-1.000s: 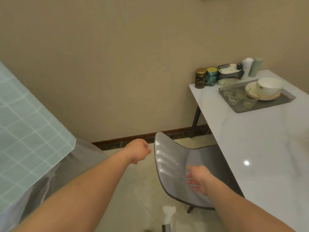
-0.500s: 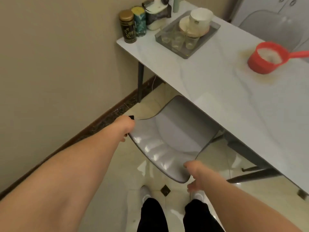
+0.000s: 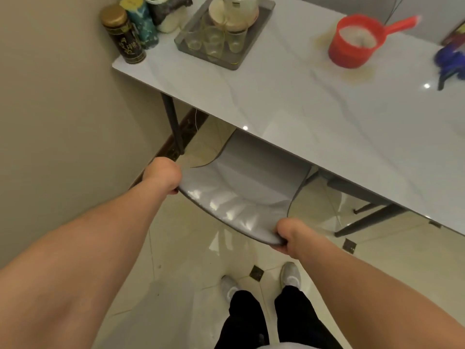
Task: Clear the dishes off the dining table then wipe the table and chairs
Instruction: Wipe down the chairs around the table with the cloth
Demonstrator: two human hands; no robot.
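Note:
A grey padded chair [image 3: 241,197] stands partly tucked under the white marble dining table [image 3: 314,104]. My left hand [image 3: 163,176] grips the left end of the chair's backrest. My right hand [image 3: 285,231] grips the right end of the same backrest. On the table stands a grey tray [image 3: 254,34] holding several small glasses and a white bowl on a wooden plate. A red ladle-shaped scoop [image 3: 357,42] with white contents sits on a yellowish stain further right.
Two tins [image 3: 125,37] and a pouch stand at the table's far left corner against the beige wall [image 3: 63,109]. A blue object [image 3: 450,61] lies at the right edge. My feet [image 3: 289,275] stand on glossy tile behind the chair. Another chair shows beyond the table.
Both hands reached the chair's backrest and closed on its two ends. My view tilted down and swung right, bringing the table, scoop and my feet into view.

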